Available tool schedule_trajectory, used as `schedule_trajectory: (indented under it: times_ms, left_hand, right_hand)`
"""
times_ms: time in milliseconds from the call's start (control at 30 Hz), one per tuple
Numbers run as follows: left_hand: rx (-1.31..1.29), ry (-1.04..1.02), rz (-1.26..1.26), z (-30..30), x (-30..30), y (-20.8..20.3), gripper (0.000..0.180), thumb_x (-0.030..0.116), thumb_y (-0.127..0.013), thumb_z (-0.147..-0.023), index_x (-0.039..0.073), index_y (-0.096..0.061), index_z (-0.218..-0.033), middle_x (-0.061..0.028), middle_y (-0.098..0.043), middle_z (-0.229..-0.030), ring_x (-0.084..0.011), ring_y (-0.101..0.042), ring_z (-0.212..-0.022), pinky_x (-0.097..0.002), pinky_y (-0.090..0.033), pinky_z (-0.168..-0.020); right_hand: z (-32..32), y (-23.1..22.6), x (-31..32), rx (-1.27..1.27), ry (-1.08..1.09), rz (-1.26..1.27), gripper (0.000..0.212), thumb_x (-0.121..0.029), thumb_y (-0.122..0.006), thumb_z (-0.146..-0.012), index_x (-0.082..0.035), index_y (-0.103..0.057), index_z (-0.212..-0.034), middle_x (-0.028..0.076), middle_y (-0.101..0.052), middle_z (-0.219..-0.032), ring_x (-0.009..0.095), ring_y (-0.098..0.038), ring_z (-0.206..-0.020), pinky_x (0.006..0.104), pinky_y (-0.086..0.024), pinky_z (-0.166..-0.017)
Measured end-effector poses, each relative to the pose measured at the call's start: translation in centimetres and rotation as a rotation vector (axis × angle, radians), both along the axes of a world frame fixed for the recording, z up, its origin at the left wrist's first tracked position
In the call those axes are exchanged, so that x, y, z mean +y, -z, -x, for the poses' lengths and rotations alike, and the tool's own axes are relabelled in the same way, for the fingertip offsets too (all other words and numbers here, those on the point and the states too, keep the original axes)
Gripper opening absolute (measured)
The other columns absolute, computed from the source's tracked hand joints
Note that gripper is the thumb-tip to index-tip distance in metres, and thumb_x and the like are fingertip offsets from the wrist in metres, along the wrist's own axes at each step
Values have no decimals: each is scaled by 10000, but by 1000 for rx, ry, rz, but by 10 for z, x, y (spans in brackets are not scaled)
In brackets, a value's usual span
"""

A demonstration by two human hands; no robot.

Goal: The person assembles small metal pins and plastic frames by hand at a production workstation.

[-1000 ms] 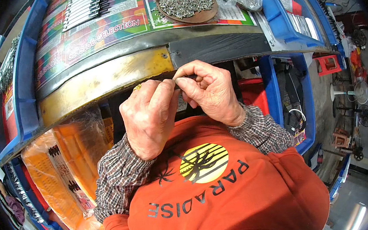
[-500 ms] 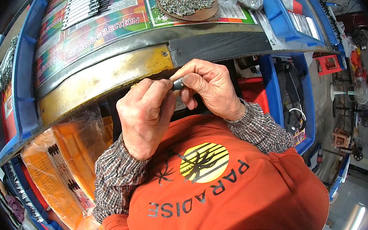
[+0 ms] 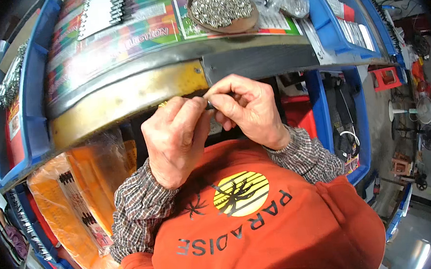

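Wrinkled fingers (image 3: 226, 105) shifted, dark piece (image 3: 209, 105) mostly hidden

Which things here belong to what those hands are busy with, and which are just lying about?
Seem to belong:
- left hand and right hand, fingertips pinching a small dark piece
- perhaps the small metal parts in the brown dish, being nearby

Apparently just lying about:
- red stool
- fan
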State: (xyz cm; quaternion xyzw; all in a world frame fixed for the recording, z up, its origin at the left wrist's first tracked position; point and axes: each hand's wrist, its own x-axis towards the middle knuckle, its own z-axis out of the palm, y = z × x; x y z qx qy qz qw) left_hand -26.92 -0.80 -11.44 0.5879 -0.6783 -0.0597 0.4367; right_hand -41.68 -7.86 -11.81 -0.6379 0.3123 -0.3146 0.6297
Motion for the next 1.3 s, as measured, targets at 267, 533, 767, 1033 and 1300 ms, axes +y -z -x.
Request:
schedule_trajectory:
  times_ms: [267, 533, 767, 1033, 1300]
  left_hand:
    - [-125, -3, -1, -30, -15, -21, 179, 7, -684, -677, 49, -580, -817, -98, -534, -675, -280, -561, -599, -366, -453, -527]
    - [-319, -160, 46, -95, -64, -35, 135, 29, -675, -738, 3, -578, -828, -145, -576, -682, -268, -582, -593, -321, -452, -548]
    - [-447, -329, -71, -148, -127, -43, 131, 95, -664, -759, 14, -583, -823, -159, -592, -693, -289, -596, -623, -342, -461, -598]
    - [-563, -397, -70, -195, -207, -33, 146, 139, -668, -748, 57, -567, -814, -154, -621, -733, -335, -618, -727, -417, -481, -649]
    - [-628, -373, 12, -244, -279, -23, 113, 55, -590, -732, 55, -587, -844, -168, -621, -764, -356, -611, -751, -439, -484, -676]
  right_hand:
    - [8, -15, -24, 62, 97, 453, 262, -44, -651, -825, -1, -574, -1072, 29, -594, -747, 53, -552, -608, 198, -463, -555]
    - [6, -14, -54, 60, 217, 569, 183, -32, -656, -809, -5, -608, -984, 47, -616, -750, 60, -559, -621, 211, -454, -545]
    - [10, -14, -62, 11, 121, 253, 134, -42, -640, -827, 3, -612, -950, 21, -604, -708, 45, -533, -567, 201, -427, -506]
    - [14, -14, -67, 24, 79, 455, 105, -23, -610, -839, 30, -624, -929, 48, -622, -727, 65, -566, -563, 190, -451, -507]
    - [17, -19, -74, 31, 9, 513, 187, -28, -686, -760, -15, -613, -932, 82, -599, -707, 172, -572, -544, 281, -463, -510]
